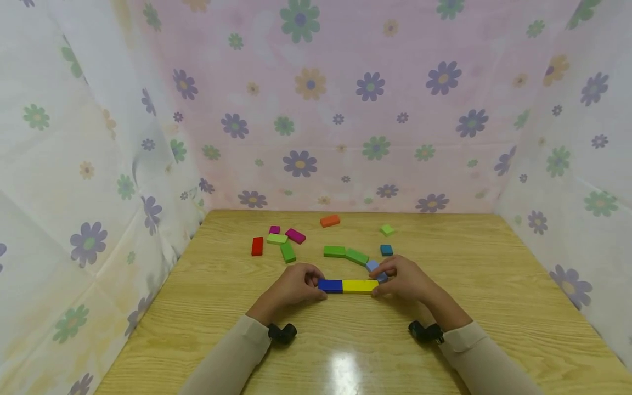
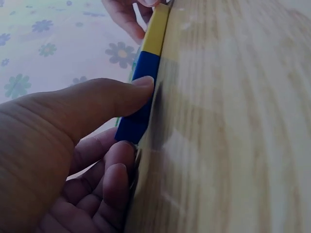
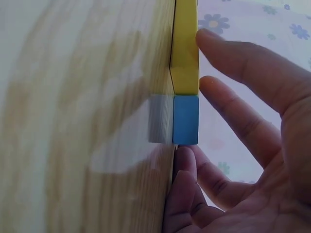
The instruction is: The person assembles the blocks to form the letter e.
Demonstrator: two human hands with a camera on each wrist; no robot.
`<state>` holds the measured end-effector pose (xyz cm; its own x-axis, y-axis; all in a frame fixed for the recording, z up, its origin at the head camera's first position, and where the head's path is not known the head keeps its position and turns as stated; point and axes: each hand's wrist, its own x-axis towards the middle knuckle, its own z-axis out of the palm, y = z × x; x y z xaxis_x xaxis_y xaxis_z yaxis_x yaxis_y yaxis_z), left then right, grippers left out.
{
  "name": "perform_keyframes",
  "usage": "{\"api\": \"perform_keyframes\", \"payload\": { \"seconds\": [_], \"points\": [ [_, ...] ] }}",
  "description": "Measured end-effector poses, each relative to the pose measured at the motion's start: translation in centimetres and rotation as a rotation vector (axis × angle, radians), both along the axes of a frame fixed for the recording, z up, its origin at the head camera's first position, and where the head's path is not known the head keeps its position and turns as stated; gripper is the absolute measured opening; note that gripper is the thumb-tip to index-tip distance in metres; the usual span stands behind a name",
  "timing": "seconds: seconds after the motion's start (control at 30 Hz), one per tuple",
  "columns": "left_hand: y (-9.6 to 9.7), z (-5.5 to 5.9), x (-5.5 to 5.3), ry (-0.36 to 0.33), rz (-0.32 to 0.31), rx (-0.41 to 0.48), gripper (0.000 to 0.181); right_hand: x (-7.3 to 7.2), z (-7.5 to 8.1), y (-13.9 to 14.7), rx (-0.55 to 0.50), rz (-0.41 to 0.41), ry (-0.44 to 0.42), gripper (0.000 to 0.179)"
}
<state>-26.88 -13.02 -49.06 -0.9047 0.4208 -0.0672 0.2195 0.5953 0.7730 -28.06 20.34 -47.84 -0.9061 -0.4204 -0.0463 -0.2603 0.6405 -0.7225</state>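
Observation:
A blue block (image 1: 329,286) and a yellow block (image 1: 357,286) lie end to end in a straight row on the table. My left hand (image 1: 298,283) pinches the blue block at its left end; in the left wrist view the thumb (image 2: 144,83) lies along its side. At the row's other end, my right hand (image 1: 404,278) holds the yellow block between thumb and index finger. That index finger crosses over a light blue block (image 1: 372,266), hiding part of it. The right wrist view shows the yellow block (image 3: 185,53) end-on, with a blue block face (image 3: 186,119) right beside it.
Two green blocks (image 1: 334,251) form a bent line with the light blue one. A teal block (image 1: 387,250), a lime block (image 1: 387,230) and an orange block (image 1: 330,221) lie farther back. Red (image 1: 257,246), magenta (image 1: 295,236), lime and green blocks are scattered at the left.

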Motion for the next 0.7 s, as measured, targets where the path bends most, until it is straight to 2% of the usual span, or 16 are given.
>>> {"api": "perform_keyframes", "payload": {
  "seconds": [0.13,0.27,0.4,0.53,0.6,0.7],
  "points": [
    [-0.3,0.5,0.2,-0.018,0.002,0.032,0.042,0.1,0.1,0.1,-0.022,0.010,-0.006,0.033],
    [-0.7,0.9,0.1,-0.012,0.057,0.055,0.041,0.1,0.1,0.0,-0.033,0.029,0.000,0.032],
    [-1.4,1.2,-0.3,0.079,0.175,0.039,0.031,0.1,0.3,0.0,-0.038,0.032,-0.005,0.032],
    [-2.3,1.5,-0.8,0.178,0.321,-0.028,0.027,0.0,0.3,0.3,-0.041,0.020,-0.027,0.033],
    [-2.8,1.6,-1.2,0.190,0.398,-0.071,0.030,0.1,0.3,0.4,-0.047,0.021,-0.031,0.032],
    [-3.3,1.8,-1.7,0.166,0.476,-0.153,0.048,0.1,0.2,0.4,-0.057,0.026,-0.030,0.031]
  ]
}}
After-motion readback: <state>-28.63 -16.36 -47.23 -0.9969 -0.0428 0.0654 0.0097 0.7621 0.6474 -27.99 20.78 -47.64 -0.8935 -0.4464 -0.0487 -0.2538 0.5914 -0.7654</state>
